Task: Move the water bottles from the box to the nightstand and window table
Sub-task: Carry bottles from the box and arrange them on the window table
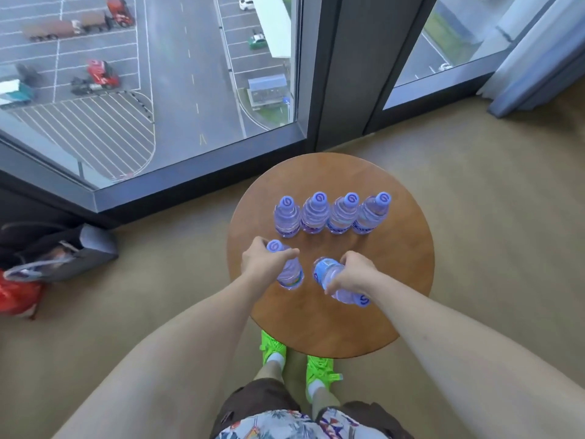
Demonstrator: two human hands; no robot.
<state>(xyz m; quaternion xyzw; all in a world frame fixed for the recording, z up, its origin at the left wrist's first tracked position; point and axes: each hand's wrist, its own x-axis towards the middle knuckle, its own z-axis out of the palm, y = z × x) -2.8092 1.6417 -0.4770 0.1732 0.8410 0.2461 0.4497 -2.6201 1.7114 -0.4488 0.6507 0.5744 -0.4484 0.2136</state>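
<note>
Floor clutter: a red plastic bag (15, 296) and a grey tote (63, 255), soft and slumped, on tan carpet at far left under the window sill.
Window: floor-length glass (142, 74) in a dark metal frame, just behind the table.
Window table: round wooden top (395, 248), smooth, warm brown, standing on the carpet close to the glass.
Left hand: the left hand (259, 263) grips the left bottle (289, 274) from above, fingers curled round its neck and shoulder; this clear ribbed plastic bottle stands upright, lavender cap poking out past the knuckles, base on or just above the wood, cannot tell which.
Back row: four bottles (329, 215) upright on the far half of the table, side by side and touching or nearly so, same ribbed clear plastic, round lavender caps.
Right hand: the right hand (349, 275) is clamped round the right bottle (335, 280), which is tilted almost flat, cap toward the person, base toward the row.
Feet: neon green shoes (297, 359) at the table's near edge.
</note>
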